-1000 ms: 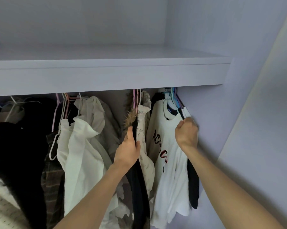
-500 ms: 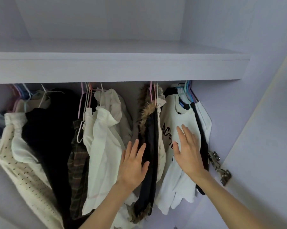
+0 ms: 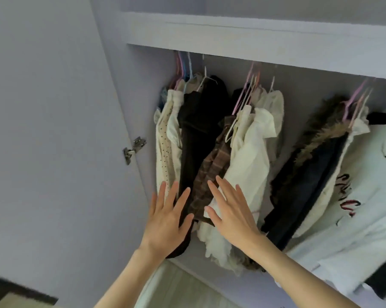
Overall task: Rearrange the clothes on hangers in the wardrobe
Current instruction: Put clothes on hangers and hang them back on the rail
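- My left hand (image 3: pixel 165 221) is spread flat, grip holding nothing, against the black garment (image 3: pixel 198 130).
- My right hand (image 3: pixel 232 214) is spread too, on the plaid shirt (image 3: pixel 212 170) and cream blouse (image 3: pixel 250 156).
- All hang on hangers (image 3: pixel 245 94) under the shelf (image 3: pixel 254 41).

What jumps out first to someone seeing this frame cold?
Two open hands in the foreground: the left hand spread in front of the black garment, the right hand over the brown plaid piece and cream blouse, neither gripping anything. To the right hangs a dark coat with a fur-trimmed hood; a white T-shirt with red lettering fills the right edge. A metal door hinge stands out at left.
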The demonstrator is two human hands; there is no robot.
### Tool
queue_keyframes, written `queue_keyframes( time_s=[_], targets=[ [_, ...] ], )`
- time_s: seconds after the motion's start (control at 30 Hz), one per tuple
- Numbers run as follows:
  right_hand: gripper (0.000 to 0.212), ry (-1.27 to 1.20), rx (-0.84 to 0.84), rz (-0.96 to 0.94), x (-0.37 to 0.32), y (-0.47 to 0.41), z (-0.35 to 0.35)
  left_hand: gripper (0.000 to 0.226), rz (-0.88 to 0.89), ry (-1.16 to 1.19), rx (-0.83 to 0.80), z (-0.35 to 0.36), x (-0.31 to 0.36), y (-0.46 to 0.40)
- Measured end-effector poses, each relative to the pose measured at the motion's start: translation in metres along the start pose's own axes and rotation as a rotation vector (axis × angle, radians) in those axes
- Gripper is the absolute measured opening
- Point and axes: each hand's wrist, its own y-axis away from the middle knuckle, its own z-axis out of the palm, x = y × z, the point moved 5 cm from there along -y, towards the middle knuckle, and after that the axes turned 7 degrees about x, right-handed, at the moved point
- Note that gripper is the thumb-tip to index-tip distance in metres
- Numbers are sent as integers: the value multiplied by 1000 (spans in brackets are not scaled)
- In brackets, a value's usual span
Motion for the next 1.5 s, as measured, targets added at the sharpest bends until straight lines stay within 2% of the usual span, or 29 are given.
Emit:
queue_keyframes(
  time_s=[0.2, 0.27, 0.37, 0.47, 0.57, 0.73, 0.83, 0.9, 1.03, 1.17, 1.23, 1.33, 1.5],
  targets=[
    [64, -170, -169, -271, -93, 8, 43, 57, -438, -165, -25, -31, -69, 112],
    [71, -241, -235, -371, -129, 25, 57, 58, -589, -196, -14, -48, -79, 156],
    [71, -379, -270, -516, -189, 51, 64, 58, -825, -235, 51, -81, -83, 223],
    [65, -488, -372, -680, -253, 86, 63, 56, -1027, -295, 118, -115, -78, 296],
    [70, -586, -411, -829, -310, 132, 54, 55, -1213, -367, 151, -146, -62, 370],
    [57, -652, -501, -1083, -384, 226, 34, 55, -1509, -471, 242, -184, -13, 489],
    [56, -649, -547, -1260, -425, 290, 19, 54, -1694, -458, 150, -199, 17, 556],
    [56, -635, -574, -1358, -450, 336, 11, 58, -1792, -442, 97, -209, 33, 603],
    [57, -631, -655, -1496, -492, 423, 1, 65, -1935, -428, 134, -238, 67, 696],
    [54, -631, -644, -1602, -526, 487, -3, 75, -2071, -358, 163, -247, 98, 766],
    [57, -608, -694, -1663, -544, 512, 0, 64, -2152, -325, 160, -242, 111, 798],
    [59, -557, -686, -1714, -577, 542, 5, 58, -2243, -290, 278, -243, 129, 841],
    [59, -487, -709, -1781, -645, 592, 14, 52, -2412, -236, 266, -250, 140, 916]
  ],
)
